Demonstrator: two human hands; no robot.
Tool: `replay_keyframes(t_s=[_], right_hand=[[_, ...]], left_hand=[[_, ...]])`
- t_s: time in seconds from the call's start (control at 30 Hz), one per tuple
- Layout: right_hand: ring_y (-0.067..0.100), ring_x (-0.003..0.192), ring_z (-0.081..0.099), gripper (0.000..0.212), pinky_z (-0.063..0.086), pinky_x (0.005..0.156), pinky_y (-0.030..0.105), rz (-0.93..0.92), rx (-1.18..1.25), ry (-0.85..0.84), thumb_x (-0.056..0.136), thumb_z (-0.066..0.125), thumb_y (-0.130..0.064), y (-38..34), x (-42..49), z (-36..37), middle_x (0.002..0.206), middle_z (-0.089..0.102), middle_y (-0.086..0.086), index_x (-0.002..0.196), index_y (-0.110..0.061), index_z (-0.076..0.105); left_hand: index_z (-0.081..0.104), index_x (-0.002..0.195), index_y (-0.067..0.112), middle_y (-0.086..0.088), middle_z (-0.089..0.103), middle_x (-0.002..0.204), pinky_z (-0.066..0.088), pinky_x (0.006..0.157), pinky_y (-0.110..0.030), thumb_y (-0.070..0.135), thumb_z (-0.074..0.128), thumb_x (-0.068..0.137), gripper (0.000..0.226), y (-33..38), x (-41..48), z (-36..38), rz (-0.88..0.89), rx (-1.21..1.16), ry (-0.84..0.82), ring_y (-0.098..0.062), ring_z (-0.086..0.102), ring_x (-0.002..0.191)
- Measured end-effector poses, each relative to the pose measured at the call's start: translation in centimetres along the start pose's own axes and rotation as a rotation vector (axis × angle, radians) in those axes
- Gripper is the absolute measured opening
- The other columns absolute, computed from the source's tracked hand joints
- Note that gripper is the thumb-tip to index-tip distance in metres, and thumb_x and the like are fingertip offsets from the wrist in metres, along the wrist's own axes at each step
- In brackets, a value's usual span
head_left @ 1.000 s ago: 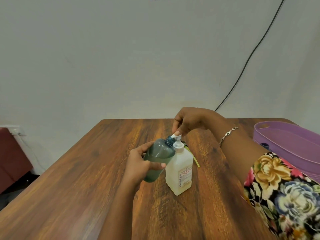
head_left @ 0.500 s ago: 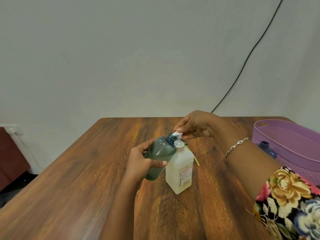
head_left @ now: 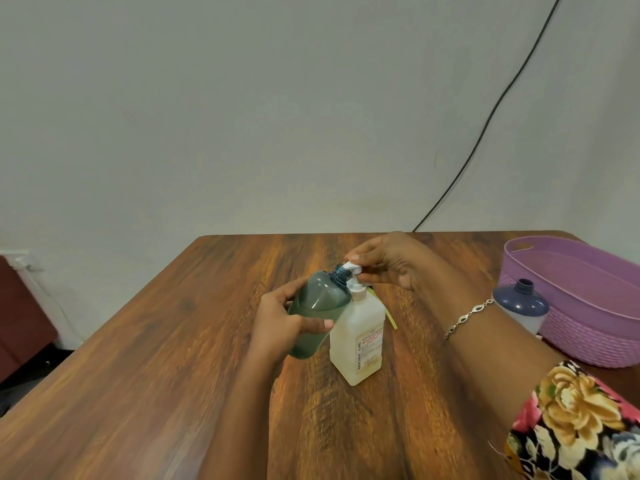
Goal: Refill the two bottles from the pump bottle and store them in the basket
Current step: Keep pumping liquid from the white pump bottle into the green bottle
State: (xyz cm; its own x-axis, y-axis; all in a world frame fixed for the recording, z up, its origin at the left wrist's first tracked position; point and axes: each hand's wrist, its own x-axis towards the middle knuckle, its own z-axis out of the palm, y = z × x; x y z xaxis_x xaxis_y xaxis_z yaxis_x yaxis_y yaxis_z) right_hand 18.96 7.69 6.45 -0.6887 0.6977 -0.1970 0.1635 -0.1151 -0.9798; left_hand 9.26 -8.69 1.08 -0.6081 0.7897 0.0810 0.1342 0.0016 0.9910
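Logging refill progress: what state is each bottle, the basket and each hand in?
pump bottle: upright on the table.
green bottle: uncapped, tilted, mouth at the pump head.
blue bottle: uncapped, upright beside the basket.
basket: on the table, no bottle seen inside.
left hand: grips the green bottle.
right hand: holds the pump head.

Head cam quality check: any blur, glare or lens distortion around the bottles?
Head view: soft, even light, no hard shadows, a pale sheen on the table at lower left. The green bottle and pump bottle are sharp, label partly readable. The forearm below the left hand smears toward the bottom edge. Wide-angle stretch enlarges the basket and sleeve at the right edge.
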Motion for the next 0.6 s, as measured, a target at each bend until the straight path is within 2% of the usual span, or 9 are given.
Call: replay_keyframes(t_s=[0.2, 0.37, 0.6], right_hand=[[0.018, 0.061, 0.061, 0.006, 0.054, 0.053, 0.022, -0.019, 0.0, 0.023, 0.079, 0.063, 0.007, 0.1, -0.4, 0.2, 0.07, 0.063, 0.013, 0.076, 0.001, 0.064], [0.018, 0.059, 0.057, 0.013, 0.052, 0.057, 0.023, -0.016, 0.018, 0.044, 0.08, 0.061, 0.008, 0.2, -0.4, 0.4, 0.069, 0.061, 0.014, 0.072, -0.001, 0.063], [0.016, 0.055, 0.051, 0.016, 0.04, 0.056, 0.025, -0.047, -0.014, 0.081, 0.078, 0.064, 0.007, 1.5, -0.2, 0.7, 0.055, 0.061, 0.007, 0.068, -0.004, 0.063]], left_hand=[[0.06, 0.121, 0.015, 0.007, 0.061, 0.104, 0.04, 0.066, -0.023, -0.009, 0.076, 0.058, 0.069, 0.0, 0.0, 0.1, 0.007, -0.006, 0.0, -0.004, 0.053, 0.091], [0.058, 0.121, 0.015, 0.009, 0.06, 0.103, 0.041, 0.066, -0.023, -0.01, 0.076, 0.059, 0.069, 0.1, 0.1, 0.3, -0.004, -0.014, 0.001, -0.003, 0.052, 0.091], [0.058, 0.123, 0.015, 0.0, 0.061, 0.113, 0.043, 0.074, -0.029, -0.008, 0.076, 0.058, 0.072, -0.6, 0.3, -0.1, -0.005, 0.02, -0.004, -0.018, 0.054, 0.104]])
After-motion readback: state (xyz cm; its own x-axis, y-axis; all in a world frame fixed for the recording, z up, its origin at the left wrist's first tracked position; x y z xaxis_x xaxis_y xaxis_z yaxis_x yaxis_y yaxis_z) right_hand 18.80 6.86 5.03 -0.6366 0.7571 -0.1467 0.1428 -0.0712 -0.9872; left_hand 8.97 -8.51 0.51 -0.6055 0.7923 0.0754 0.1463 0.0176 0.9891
